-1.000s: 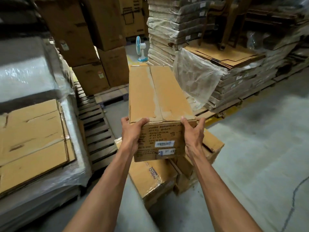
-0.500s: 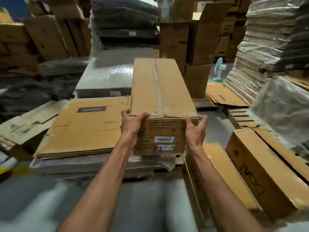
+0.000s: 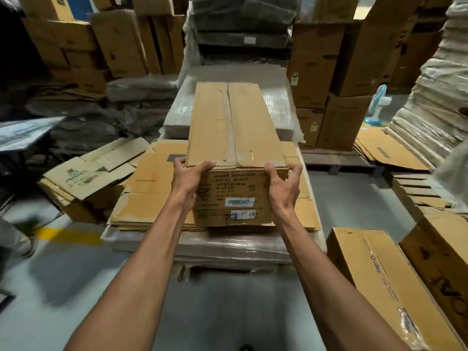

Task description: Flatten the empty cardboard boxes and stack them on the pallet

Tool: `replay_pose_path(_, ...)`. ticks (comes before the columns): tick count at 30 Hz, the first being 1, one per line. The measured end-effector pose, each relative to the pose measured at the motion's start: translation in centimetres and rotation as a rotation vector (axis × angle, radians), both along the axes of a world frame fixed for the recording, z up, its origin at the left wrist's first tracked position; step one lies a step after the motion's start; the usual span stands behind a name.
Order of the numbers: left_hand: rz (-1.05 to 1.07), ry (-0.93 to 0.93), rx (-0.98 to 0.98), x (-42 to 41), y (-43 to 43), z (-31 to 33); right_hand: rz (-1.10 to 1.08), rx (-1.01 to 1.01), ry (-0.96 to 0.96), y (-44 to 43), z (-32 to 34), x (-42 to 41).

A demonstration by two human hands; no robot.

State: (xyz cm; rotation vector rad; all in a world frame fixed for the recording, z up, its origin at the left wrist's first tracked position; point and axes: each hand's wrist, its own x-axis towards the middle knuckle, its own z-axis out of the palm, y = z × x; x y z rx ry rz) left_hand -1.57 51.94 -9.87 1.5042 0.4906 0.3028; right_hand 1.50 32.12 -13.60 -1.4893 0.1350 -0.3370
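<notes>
A long brown cardboard box [image 3: 235,125], still in box shape with its top flaps closed, points away from me. My left hand [image 3: 188,182] grips its near left corner with the thumb over the top edge. My right hand [image 3: 282,187] grips the near right corner the same way. The near end face carries printed text and two barcode labels. The box is over a stack of flattened cardboard [image 3: 152,183] lying on a plastic-wrapped pallet load [image 3: 228,249]. Whether the box rests on the stack or hangs just above it, I cannot tell.
Two long closed boxes [image 3: 379,282] lie on the floor at the right. A loose pile of flattened boxes [image 3: 86,176] sits at the left. Tall box stacks and wrapped bundles [image 3: 243,24] stand behind. A small fan [image 3: 378,102] stands far right. A person's leg [image 3: 12,236] shows at the left edge.
I have turned left with the box in both hands. The wrapped pallet with flat cardboard has come to the centre, right under the box. My grip is the same.
</notes>
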Motion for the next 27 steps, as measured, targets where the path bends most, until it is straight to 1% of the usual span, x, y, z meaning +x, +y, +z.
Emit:
replay_pose_path(7, -0.007, 0.068, 0.009, 7.5, 4.4, -2.3, -0.024, -0.019, 0.049, 4.7, -2.7, 7.0)
replay_pose_path(10, 0.034, 0.093, 0.042, 9.7, 6.0, -3.4, 0.013, -0.013, 0.081, 6.0, -3.7, 8.8)
replay_pose_path(12, 0.046, 0.122, 0.074, 10.0, 6.8, -4.4, 0.044, 0.081, 0.098, 6.4, -5.4, 9.2)
replay_pose_path(13, 0.034, 0.142, 0.109, 10.0, 6.9, -4.9, 0.024, 0.178, 0.131, 6.6, -6.6, 9.1)
replay_pose_path(14, 0.025, 0.155, 0.186, 9.8, 6.9, -5.5, -0.034, 0.309, 0.180, 6.8, -8.3, 8.7)
replay_pose_path(15, 0.038, 0.154, 0.318, 9.6, 6.8, -6.1, -0.112, 0.411, 0.254, 7.2, -10.0, 8.1)
replay_pose_path(16, 0.073, 0.129, 0.496, 9.3, 6.5, -6.7, -0.191, 0.471, 0.367, 7.7, -11.7, 7.3)
replay_pose_path(17, 0.103, 0.065, 0.696, 9.1, 6.2, -7.3, -0.218, 0.508, 0.479, 8.3, -13.6, 6.6)
replay_pose_path(18, 0.089, -0.031, 0.889, 8.9, 5.7, -7.7, -0.162, 0.574, 0.571, 9.1, -15.4, 5.9)
replay_pose_path(20, -0.072, -0.225, 1.168, 9.0, 5.1, -8.5, 0.051, 0.729, 0.680, 10.9, -17.7, 5.1)
replay_pose_path(21, -0.164, -0.293, 1.253, 9.3, 4.9, -8.9, 0.109, 0.785, 0.678, 11.8, -18.3, 5.1)
replay_pose_path(23, -0.306, -0.342, 1.346, 10.0, 4.7, -9.4, 0.150, 0.881, 0.614, 13.4, -17.4, 5.5)
replay_pose_path(25, -0.401, -0.319, 1.416, 10.5, 4.7, -9.7, 0.153, 0.939, 0.536, 14.6, -16.5, 6.1)
replay_pose_path(27, -0.452, -0.291, 1.470, 11.0, 4.8, -10.0, 0.092, 0.952, 0.494, 15.5, -15.3, 6.1)
